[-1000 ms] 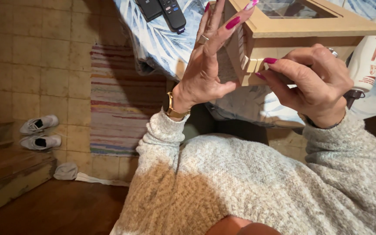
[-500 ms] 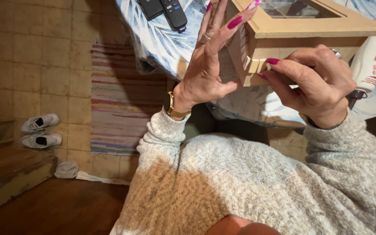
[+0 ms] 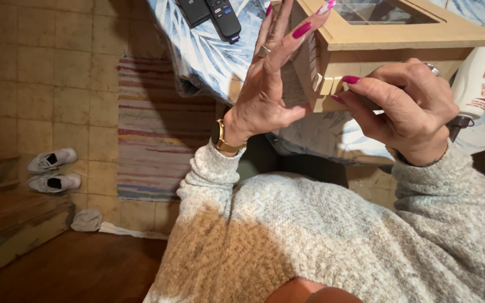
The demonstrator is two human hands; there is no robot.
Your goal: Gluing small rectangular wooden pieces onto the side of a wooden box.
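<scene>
A light wooden box (image 3: 399, 39) with a glass-panelled lid rests at the edge of a table covered in a blue leaf-patterned cloth (image 3: 209, 56). My left hand (image 3: 270, 84) lies flat against the box's left side, fingers stretched upward, palm steadying it. My right hand (image 3: 399, 106) is curled at the box's front lower corner, thumb and fingers pinching the notched wooden joint there. Both hands have pink painted nails; a gold watch (image 3: 223, 140) sits on my left wrist.
Two black remote controls (image 3: 211, 11) lie on the cloth behind the box. A white bottle (image 3: 481, 73) lies to the right. Below, a striped rug (image 3: 152, 129) covers the tiled floor, with a pair of white shoes (image 3: 54, 171) by wooden steps (image 3: 12, 224).
Almost nothing differs; my hands stay on the box, and the view has shifted very slightly.
</scene>
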